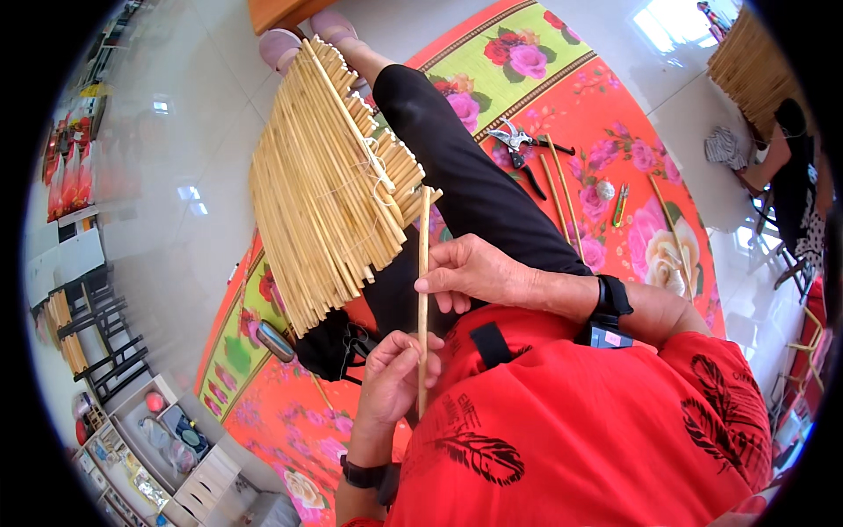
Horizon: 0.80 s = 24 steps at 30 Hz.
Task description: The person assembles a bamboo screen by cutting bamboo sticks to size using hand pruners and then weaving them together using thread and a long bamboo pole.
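A thin, light-brown wooden stick (423, 303) stands nearly lengthwise in front of my body. My right hand (468, 273) pinches it around the middle between thumb and fingers. Lower down, my left hand (392, 373) closes on the same stick with its fingertips. Beyond my hands, a mat of many similar sticks (307, 202) lies across my left leg, its right ends uneven. White string (379, 167) loops over the mat near those ends, and one stick lies lengthwise on top. The upper end of the held stick is close to the mat's edge.
On the red floral cloth (615, 105) lie pruning shears (520, 140), loose sticks (562, 198), a white ball of string (605, 190) and small yellow-handled snips (621, 206). A black bag (320, 347) sits below the mat. Another person (795, 176) is at the far right, beside another stick mat (755, 66).
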Available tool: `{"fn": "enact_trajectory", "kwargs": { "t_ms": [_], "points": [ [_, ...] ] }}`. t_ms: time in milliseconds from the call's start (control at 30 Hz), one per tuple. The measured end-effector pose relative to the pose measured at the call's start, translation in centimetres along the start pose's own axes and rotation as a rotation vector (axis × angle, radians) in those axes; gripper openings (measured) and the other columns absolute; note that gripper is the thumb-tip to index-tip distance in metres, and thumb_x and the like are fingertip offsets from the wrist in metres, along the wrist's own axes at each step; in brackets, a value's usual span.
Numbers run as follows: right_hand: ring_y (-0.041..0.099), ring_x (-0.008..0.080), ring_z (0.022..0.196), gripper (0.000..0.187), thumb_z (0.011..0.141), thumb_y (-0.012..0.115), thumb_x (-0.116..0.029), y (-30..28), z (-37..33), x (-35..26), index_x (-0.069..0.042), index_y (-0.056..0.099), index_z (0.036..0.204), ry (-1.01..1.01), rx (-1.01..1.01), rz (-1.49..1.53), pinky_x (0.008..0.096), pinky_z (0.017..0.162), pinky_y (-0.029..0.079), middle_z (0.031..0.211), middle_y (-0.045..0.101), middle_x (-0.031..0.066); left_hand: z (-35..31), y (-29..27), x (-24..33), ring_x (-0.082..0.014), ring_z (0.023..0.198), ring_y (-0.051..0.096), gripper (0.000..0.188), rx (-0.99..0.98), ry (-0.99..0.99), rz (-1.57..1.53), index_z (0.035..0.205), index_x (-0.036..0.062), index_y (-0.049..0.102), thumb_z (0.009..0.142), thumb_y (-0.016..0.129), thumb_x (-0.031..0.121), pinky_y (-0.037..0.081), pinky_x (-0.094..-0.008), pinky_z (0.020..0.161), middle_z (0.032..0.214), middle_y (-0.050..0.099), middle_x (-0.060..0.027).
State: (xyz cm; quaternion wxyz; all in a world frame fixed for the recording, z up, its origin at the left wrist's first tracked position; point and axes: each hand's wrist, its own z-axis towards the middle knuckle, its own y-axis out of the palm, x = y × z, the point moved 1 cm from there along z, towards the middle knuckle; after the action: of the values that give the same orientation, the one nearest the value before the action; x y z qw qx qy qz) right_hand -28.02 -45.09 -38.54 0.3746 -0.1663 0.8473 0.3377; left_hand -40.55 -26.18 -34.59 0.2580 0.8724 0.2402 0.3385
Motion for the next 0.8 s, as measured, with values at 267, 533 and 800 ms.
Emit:
{"fn": "enact_trajectory", "kwargs": {
  "t_ms": [267, 533, 800],
  "points": [
    [0.056, 0.0065, 0.053, 0.014, 0.094, 0.062, -0.016, -0.2, -0.2, 0.2, -0.003, 0.064, 0.097, 0.009, -0.055, 0.114, 0.0194, 0.051, 0.047, 0.067, 0.063, 0.0017, 0.2, -0.8, -0.7, -0.0193, 0.075, 0.061, 0.01, -0.008, 0.009, -0.105, 0.094, 0.0039, 0.056, 0.096, 0.057, 0.013, 0.048, -0.0262, 0.054, 0.109, 0.061, -0.0197],
    [0.055, 0.0069, 0.05, 0.017, 0.094, 0.063, -0.021, -1.8, -0.4, 0.1, -0.006, 0.06, 0.085, -0.053, 0.196, 0.212, 0.02, 0.046, 0.045, 0.064, 0.06, -0.0001, 1.6, 0.0, 1.1, -0.0211, 0.081, 0.066, 0.01, -0.017, 0.003, 0.019, 0.096, 0.0025, 0.059, 0.094, 0.059, 0.013, 0.056, -0.0265, 0.062, 0.116, 0.061, -0.0232],
    [0.053, 0.0078, 0.048, 0.019, 0.095, 0.062, -0.021, -5.4, -1.3, -0.3, -0.008, 0.059, 0.082, -0.202, 0.377, 0.343, 0.02, 0.044, 0.042, 0.062, 0.058, -0.0004, 2.6, 0.3, 2.0, -0.0225, 0.083, 0.067, 0.012, -0.04, -0.072, 0.138, 0.094, 0.0011, 0.056, 0.094, 0.058, 0.013, 0.057, -0.0261, 0.057, 0.116, 0.06, -0.0259]
  ]
}}
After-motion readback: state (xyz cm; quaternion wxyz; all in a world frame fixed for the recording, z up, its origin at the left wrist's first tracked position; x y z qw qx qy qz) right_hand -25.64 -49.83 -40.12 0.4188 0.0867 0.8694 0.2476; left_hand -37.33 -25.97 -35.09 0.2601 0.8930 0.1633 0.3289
